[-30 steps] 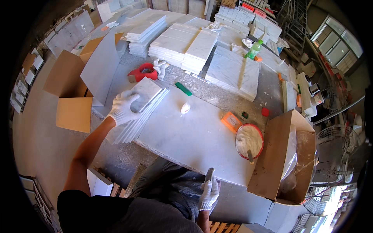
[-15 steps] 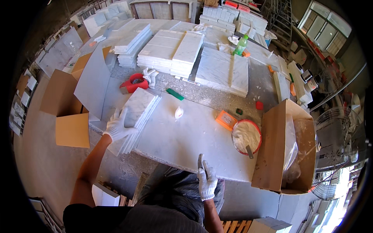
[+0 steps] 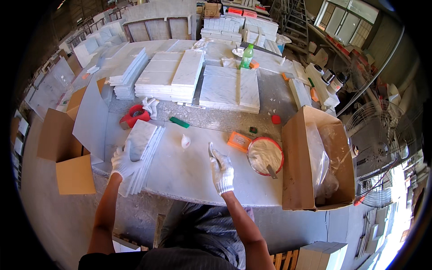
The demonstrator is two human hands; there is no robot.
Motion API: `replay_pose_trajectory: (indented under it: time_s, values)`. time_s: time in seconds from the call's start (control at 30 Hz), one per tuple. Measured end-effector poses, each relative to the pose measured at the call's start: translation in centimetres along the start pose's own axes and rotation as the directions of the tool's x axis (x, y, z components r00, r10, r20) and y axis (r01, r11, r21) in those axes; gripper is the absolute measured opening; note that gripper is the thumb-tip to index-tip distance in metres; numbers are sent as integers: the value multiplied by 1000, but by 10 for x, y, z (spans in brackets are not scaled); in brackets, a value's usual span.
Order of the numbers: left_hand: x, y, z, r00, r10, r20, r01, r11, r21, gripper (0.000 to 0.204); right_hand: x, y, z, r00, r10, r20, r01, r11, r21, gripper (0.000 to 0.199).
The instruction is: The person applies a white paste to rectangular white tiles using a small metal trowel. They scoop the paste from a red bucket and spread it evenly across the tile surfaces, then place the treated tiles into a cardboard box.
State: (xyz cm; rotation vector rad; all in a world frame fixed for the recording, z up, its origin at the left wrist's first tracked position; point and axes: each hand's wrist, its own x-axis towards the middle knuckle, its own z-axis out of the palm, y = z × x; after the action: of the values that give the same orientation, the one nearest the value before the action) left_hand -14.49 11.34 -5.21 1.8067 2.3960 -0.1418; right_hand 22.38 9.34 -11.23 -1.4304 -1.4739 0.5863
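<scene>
My left hand (image 3: pixel 123 164), in a white knit glove, rests with its fingers spread at the left side of a small stack of marble tiles (image 3: pixel 143 137). My right hand (image 3: pixel 222 173), gloved too, hovers over the pale marble slab (image 3: pixel 180 177). Its fingers are closed around a thin grey blade-like tool (image 3: pixel 211 149), whose handle is hidden. Beyond it on the slab lies a small white bottle (image 3: pixel 186 141). To the right are an orange box (image 3: pixel 239 141) and a red-rimmed bowl of whitish paste (image 3: pixel 265 155), with a putty knife (image 3: pixel 272 171) in it.
Cardboard boxes flank the work area, one at right (image 3: pixel 294 171) with plastic bags, another at left (image 3: pixel 74 177). Farther back lie a red tape dispenser (image 3: pixel 135 116), a green block (image 3: pixel 179 122), tile stacks (image 3: pixel 155 78) and a green bottle (image 3: pixel 247 56). A fan (image 3: pixel 382 130) stands far right.
My right hand has risen from the slab's front edge to above the slab, carrying the grey tool. My left hand has shifted toward the stack's left edge. The whole view has turned somewhat.
</scene>
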Motion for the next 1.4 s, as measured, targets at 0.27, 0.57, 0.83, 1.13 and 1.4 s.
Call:
replay_pose_trajectory:
  time_s: [0.27, 0.57, 0.83, 1.13, 1.4]
  values:
    - [1, -15, 38, 976, 88, -198, -80, 996, 49, 103, 44, 14, 23, 999, 7, 47, -1, 992, -125, 61]
    - [-113, 91, 36, 635, 558, -534, -686, 725, -58, 73, -80, -2, 18, 835, 352, 422, -548, 586, 597, 46]
    - [-162, 141, 67, 120, 938, -324, -977, 53, -206, 49, -183, 23, 16, 741, -87, 666, 116, 993, 1, 53]
    - [-150, 69, 73, 676, 525, -517, -675, 723, -149, 40, -189, -25, -55, 634, 289, 717, -741, -39, 671, 81]
    - [-236, 131, 102, 323, 766, -556, -942, 205, -265, 38, -247, 19, 6, 842, -188, 506, 142, 982, 128, 38]
